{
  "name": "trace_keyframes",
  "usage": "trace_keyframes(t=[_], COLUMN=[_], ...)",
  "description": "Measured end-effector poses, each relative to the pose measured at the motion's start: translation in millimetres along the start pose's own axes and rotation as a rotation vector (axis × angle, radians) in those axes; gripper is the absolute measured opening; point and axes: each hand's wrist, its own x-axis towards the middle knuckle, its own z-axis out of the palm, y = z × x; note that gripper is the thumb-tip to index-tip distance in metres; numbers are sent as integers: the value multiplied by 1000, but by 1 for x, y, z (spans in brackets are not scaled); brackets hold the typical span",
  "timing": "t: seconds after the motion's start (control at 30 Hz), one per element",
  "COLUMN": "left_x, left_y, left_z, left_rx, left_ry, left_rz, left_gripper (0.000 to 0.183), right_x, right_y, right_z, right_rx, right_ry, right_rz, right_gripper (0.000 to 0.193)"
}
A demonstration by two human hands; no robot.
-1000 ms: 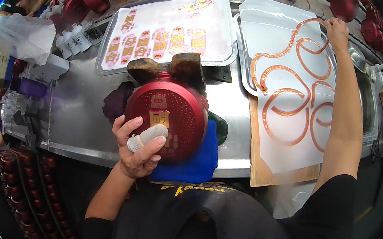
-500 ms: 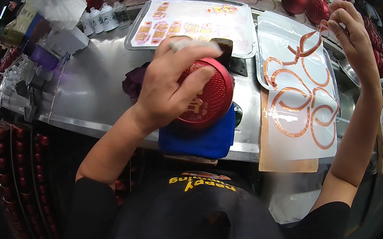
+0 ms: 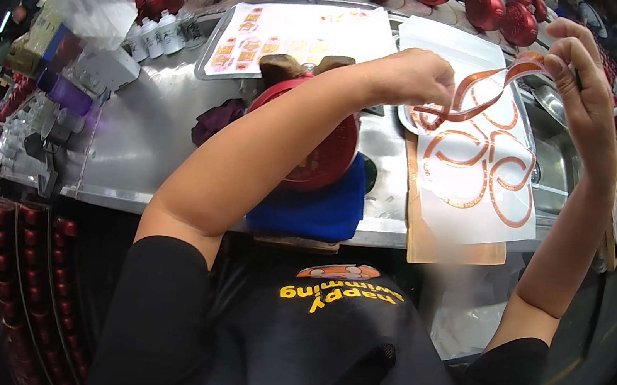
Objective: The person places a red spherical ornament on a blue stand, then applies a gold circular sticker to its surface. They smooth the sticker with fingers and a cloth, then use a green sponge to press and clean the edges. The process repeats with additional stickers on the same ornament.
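coppery-orange strip [image 3: 528, 64], deep red pot [image 3: 324, 159], bright blue cloth [image 3: 306, 212] at silver-grey counter [image 3: 137, 162]'s near edge, white sheet [image 3: 352, 38] patterned gold and pink

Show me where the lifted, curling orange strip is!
In the head view, right of centre, the lifted orange strip curves between the left hand and right hand, mostly above the glossy white sheeting.

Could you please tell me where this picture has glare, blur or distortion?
Head view: glare whitens patches of the metal counter; head view: a hazy smear softens the lower edge of the wooden board; head view: the counter's front edge bows, and the picture's corners go black; head view: the right hand and orange strip look fairly sharp.
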Motion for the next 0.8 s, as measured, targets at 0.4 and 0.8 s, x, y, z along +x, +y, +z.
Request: trace_keyframes(t=[0.4,0.8], left_x=[12,14], left_y=[-16,78], left_z=[-1,-3], left_rx=[881,-302], left_ry=[133,148], left_rz=[-82,583], left_gripper=[27,39], right_x=[-52,-24], right_y=[-8,-66], right_z=[-18,-31], right_rx=[-168,-11], right_ry=[144,5], right_rz=[255,136], right_gripper=[20,11])
